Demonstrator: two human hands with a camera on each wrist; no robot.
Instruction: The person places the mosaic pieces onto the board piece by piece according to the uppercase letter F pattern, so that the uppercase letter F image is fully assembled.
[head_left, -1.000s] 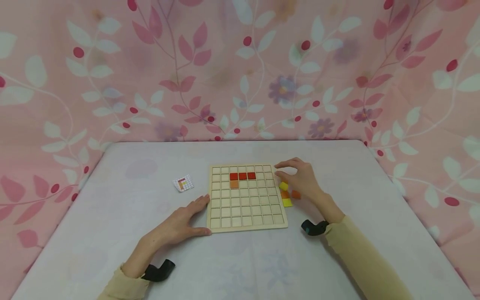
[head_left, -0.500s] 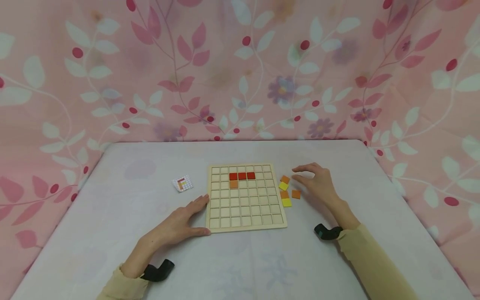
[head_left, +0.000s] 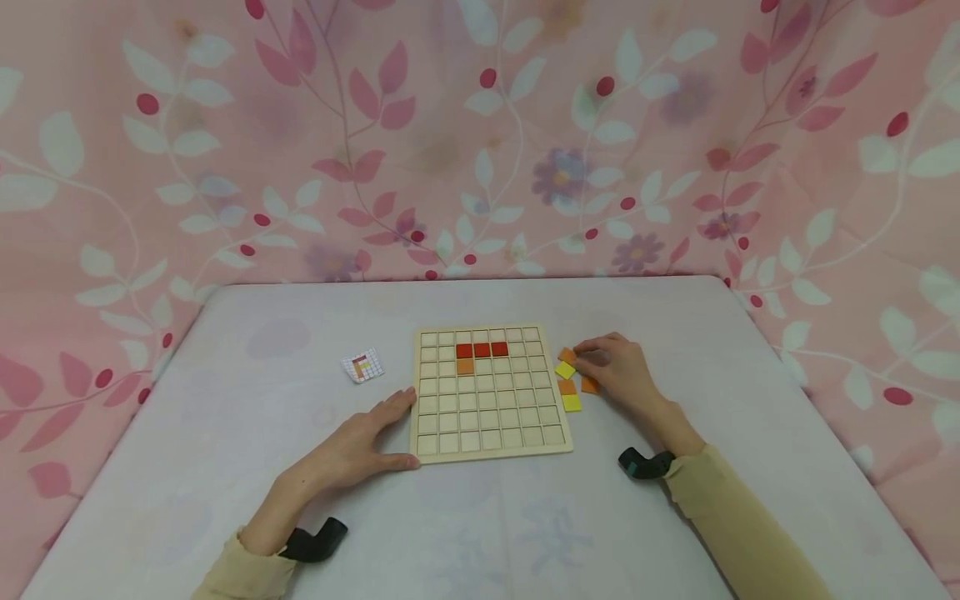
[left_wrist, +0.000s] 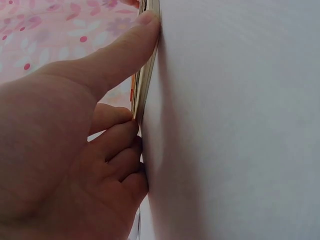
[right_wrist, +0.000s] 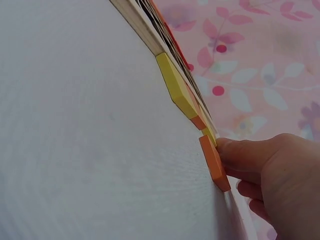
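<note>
A square wooden grid board point(head_left: 491, 457) lies at mid-table. In its upper rows sit three red tiles point(head_left: 482, 350) side by side, with one orange tile point(head_left: 465, 367) under the leftmost. My left hand point(head_left: 348, 450) rests against the board's left edge, thumb and fingers spread. By the board's right edge, my right hand point(head_left: 618, 371) has thumb and index finger at a loose orange tile point(head_left: 567, 356); I cannot tell whether they pinch it. A yellow tile point(head_left: 566, 370) lies just below that one. Another orange tile point(right_wrist: 215, 162) stands out in front of the thumb in the right wrist view.
A small card point(head_left: 363, 367) printed with a coloured grid pattern lies left of the board. Lower along the board's right edge are one more orange tile point(head_left: 567, 387) and a yellow tile point(head_left: 572, 403). A pink floral curtain point(head_left: 450, 150) hangs behind the table.
My right hand first drew back rightward from the board's upper right corner, uncovering the upper orange tile, then came in left to that tile. My left hand stays at the board's edge.
</note>
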